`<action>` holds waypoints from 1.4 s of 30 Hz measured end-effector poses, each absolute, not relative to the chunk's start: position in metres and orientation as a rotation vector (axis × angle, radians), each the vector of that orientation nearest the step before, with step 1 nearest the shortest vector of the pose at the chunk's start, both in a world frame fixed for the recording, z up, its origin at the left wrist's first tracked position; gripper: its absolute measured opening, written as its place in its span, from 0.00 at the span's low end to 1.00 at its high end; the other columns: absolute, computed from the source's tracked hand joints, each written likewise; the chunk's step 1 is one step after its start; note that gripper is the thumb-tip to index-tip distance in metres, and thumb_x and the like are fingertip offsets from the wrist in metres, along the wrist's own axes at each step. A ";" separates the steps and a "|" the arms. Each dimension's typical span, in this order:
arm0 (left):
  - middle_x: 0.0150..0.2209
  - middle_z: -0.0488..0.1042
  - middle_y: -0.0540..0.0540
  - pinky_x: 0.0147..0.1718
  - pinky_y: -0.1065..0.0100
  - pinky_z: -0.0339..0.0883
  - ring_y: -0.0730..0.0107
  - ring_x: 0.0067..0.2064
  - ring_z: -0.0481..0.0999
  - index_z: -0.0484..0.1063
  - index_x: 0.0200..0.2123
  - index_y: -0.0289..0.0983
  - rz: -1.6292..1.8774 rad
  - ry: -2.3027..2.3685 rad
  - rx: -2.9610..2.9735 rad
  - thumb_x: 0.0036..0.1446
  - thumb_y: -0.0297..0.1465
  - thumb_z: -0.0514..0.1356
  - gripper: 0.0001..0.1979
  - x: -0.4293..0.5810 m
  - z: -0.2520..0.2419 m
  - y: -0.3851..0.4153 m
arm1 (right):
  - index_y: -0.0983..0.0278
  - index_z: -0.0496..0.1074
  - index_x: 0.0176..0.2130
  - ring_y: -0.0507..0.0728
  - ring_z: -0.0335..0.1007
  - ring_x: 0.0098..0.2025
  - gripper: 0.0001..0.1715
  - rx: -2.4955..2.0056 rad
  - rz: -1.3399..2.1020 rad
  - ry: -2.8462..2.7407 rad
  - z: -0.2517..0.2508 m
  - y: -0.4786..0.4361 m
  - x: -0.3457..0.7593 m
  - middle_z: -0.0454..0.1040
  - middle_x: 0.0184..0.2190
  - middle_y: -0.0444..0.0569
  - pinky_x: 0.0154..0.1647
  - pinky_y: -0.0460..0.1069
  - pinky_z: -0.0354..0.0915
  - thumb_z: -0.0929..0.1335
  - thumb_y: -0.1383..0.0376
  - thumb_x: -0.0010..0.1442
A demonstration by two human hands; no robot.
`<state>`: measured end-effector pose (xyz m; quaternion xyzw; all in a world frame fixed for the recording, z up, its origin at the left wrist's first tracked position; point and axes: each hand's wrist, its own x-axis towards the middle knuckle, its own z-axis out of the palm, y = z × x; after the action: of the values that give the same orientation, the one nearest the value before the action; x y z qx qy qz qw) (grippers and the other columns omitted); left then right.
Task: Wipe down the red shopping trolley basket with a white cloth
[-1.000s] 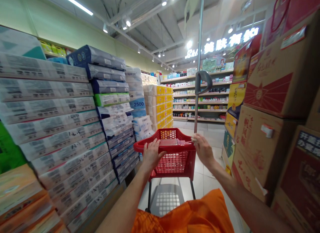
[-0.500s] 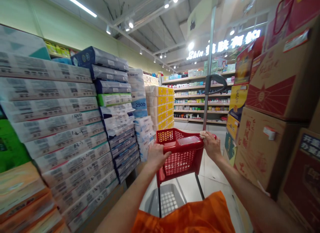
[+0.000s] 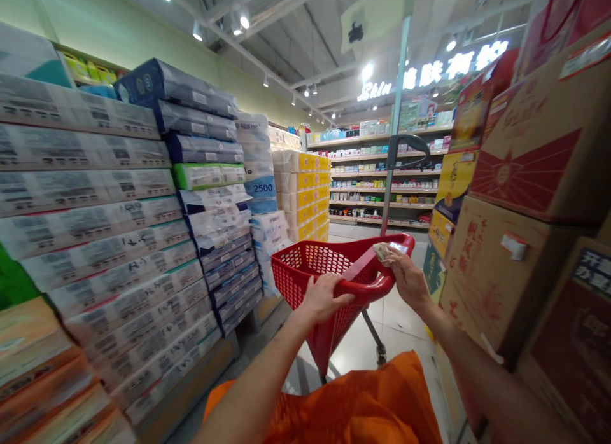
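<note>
A red plastic shopping cart (image 3: pixel 312 259) with a perforated basket stands in front of me, turned at an angle. My left hand (image 3: pixel 325 296) grips the near left corner of its handle, thumb lying along the top. My right hand (image 3: pixel 405 272) pinches a crumpled pale cloth (image 3: pixel 383 252) against the handle's right part. The cloth rests on the red surface. Part of it is hidden under my fingers. A grey pole with a dark loop handle (image 3: pixel 409 152) rises behind the cart; its lower end is hidden by the basket.
Tall stacks of wrapped paper packs (image 3: pixel 105 234) line the left side. Cardboard boxes (image 3: pixel 496 272) are piled close on the right. Further ahead are yellow-and-white packs (image 3: pixel 305 189) and shelves of small goods (image 3: pixel 372 183). Pale floor tiles (image 3: pixel 396 317) show beside the cart.
The cart has swivelled, its basket now pointing to the left. My left hand has moved right with the handle. My right hand still holds the cloth on the handle.
</note>
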<state>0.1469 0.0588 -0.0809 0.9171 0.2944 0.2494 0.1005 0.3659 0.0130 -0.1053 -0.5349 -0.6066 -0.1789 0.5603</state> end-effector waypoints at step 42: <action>0.63 0.39 0.43 0.56 0.42 0.33 0.59 0.63 0.33 0.43 0.60 0.38 0.242 1.398 2.491 0.45 0.29 0.55 0.39 0.122 -0.155 0.113 | 0.67 0.69 0.38 0.62 0.58 0.54 0.14 -1.685 -1.076 -1.526 -0.135 0.036 0.353 0.65 0.51 0.58 0.54 0.60 0.50 0.57 0.71 0.60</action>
<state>0.1224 0.1132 -0.1554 0.8607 0.4832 0.0836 0.1370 0.3530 0.0358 -0.1354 -0.6374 -0.5771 -0.4071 0.3082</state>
